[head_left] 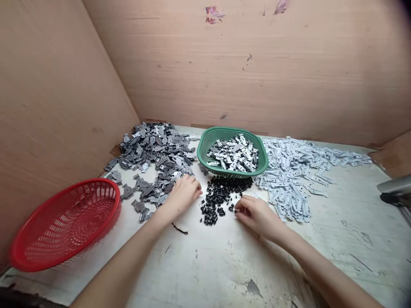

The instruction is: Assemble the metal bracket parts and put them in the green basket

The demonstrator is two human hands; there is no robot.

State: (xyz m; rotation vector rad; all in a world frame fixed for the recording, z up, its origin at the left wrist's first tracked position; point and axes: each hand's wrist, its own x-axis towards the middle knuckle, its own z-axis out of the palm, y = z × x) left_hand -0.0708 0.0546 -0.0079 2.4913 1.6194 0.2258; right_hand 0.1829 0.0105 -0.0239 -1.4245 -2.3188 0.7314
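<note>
My left hand (184, 191) is at the right edge of a heap of flat grey metal pieces (160, 147). Its fingers curl downward and together, and whatever they hold is hidden beneath them. My right hand (257, 214) rests at the right side of a pile of small black screw-like parts (218, 192). Thumb and index finger come together there at a small black part (235, 210). Behind the black pile stands a green basket (201, 149) holding many narrow metal pieces (239, 156). To its right spreads a heap of long, pale metal strips (289, 171).
A red plastic basket (69, 222) leans tilted at the left, its inside bare. Wooden panels (240, 64) enclose the worktop (205, 273) at the back and sides. A metal tube with a black part (396, 188) juts in from the right edge.
</note>
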